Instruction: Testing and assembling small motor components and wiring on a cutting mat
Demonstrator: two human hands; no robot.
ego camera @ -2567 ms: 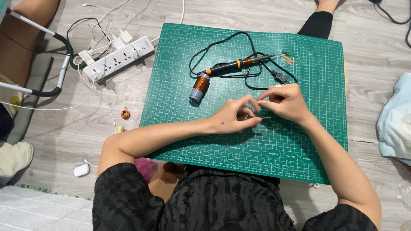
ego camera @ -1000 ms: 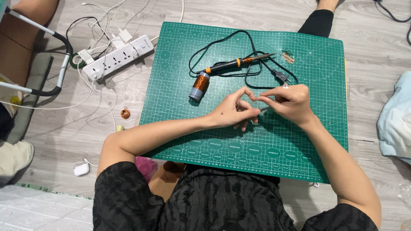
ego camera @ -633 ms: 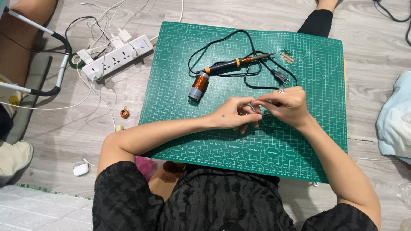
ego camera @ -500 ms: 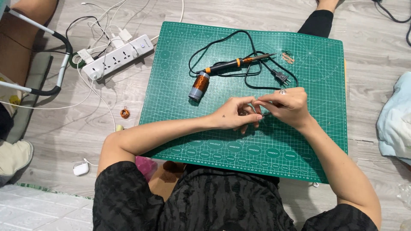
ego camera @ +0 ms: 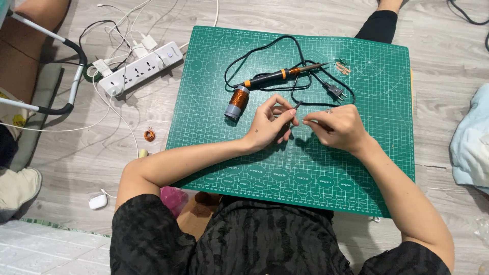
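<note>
My left hand and my right hand hover close together over the middle of a green cutting mat. The left thumb and fingers pinch a small dark piece that sticks up toward the right hand. The right fingertips are pinched together just beside it; what they hold is too fine to see. Just beyond the hands lie a copper wire spool, a soldering iron with an orange-and-black handle, its black cord and its plug.
Small copper bits lie near the mat's far right. Left of the mat, on the wooden floor, are a white power strip with chargers and cables, a small copper coil and a white case. A pale blue cloth lies at the right.
The hands, pressed together earlier, have drawn slightly apart. The left hand now holds the small dark piece up between them. Nothing else has moved.
</note>
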